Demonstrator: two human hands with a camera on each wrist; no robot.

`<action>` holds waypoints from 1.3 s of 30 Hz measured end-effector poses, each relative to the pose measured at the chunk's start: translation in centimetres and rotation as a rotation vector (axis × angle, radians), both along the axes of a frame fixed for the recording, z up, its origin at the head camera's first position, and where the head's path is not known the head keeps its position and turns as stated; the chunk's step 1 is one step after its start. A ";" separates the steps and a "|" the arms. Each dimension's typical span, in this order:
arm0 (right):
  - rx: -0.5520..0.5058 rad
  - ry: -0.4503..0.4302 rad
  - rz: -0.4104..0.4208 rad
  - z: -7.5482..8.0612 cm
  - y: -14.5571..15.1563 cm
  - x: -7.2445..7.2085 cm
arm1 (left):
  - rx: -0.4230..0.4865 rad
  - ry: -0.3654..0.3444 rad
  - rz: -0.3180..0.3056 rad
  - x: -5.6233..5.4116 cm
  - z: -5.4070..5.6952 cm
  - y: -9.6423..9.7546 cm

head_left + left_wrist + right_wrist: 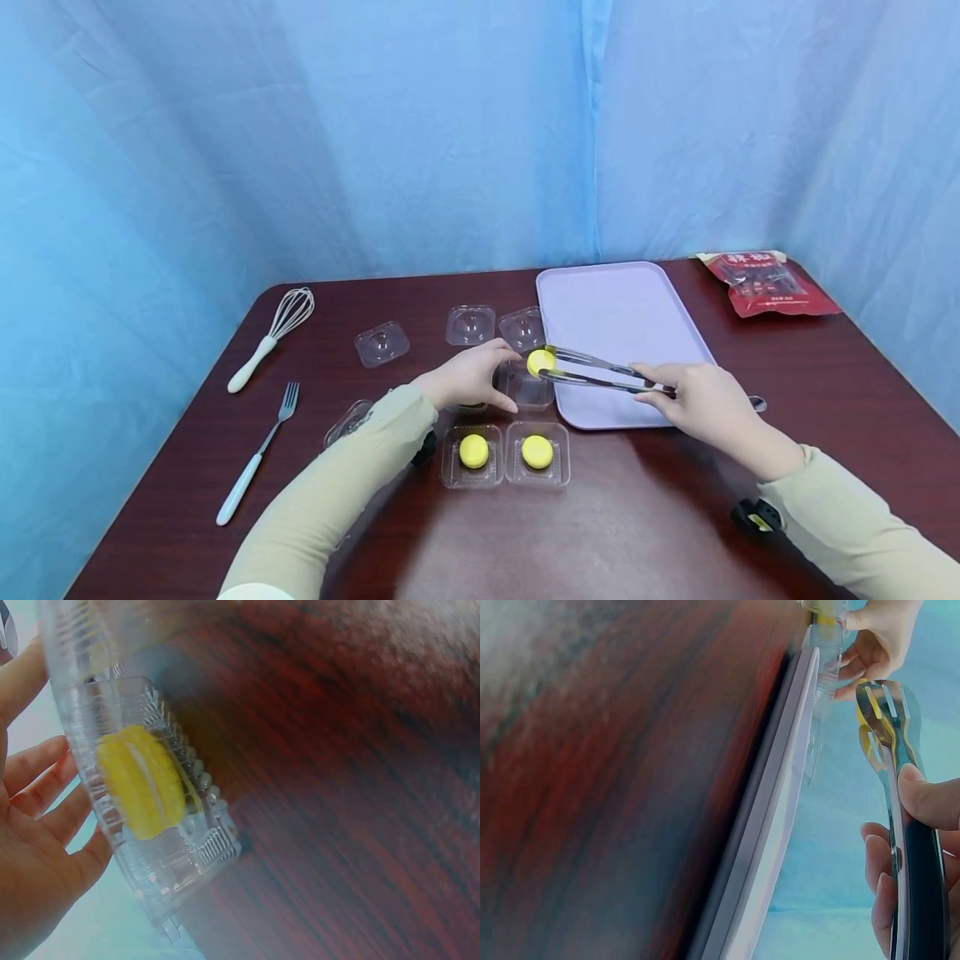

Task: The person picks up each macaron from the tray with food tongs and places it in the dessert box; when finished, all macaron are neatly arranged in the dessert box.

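Observation:
My right hand [701, 400] grips metal tongs [592, 382] with dark handles. Between the tongs' tips is a yellow macaron [540, 362], over a clear plastic box [534, 396] beside the tray. My left hand [476, 375] reaches to that box's left side, thumb and fingers spread apart. Another box, partly hidden, lies under this hand. Two front boxes each hold a macaron, the left macaron [474, 451] and the right macaron [537, 452]. The left wrist view shows a boxed macaron [142, 782] close up, with the left fingers [37, 776] beyond it.
A lilac tray [622, 308] lies right of the boxes. Clear domed lids [471, 325] lie behind and left of them. At the left are a whisk [273, 333] and a fork [258, 454]. A red bag [772, 287] sits at the back right.

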State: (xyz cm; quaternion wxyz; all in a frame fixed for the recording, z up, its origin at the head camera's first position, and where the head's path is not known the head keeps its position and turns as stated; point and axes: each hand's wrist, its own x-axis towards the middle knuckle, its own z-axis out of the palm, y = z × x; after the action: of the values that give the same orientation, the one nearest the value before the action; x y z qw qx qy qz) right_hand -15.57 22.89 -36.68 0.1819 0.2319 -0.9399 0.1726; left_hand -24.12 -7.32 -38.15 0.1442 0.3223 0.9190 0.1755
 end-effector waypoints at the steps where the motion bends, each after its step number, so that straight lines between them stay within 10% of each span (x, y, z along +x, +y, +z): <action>1: 0.002 -0.007 0.003 0.0 0.0 0.0 | 0.001 0.002 0.000 0.0 0.0 0.0; 39: 0.023 -0.043 0.029 -0.6 -0.3 -0.4 | 0.001 0.010 -0.005 0.0 -0.2 0.0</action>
State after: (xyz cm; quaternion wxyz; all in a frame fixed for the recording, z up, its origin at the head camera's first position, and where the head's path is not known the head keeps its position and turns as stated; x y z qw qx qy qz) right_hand -15.94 22.63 -37.28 0.1563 0.2440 -0.9420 0.1695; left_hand -24.14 -7.35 -38.35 0.1401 0.3257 0.9188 0.1738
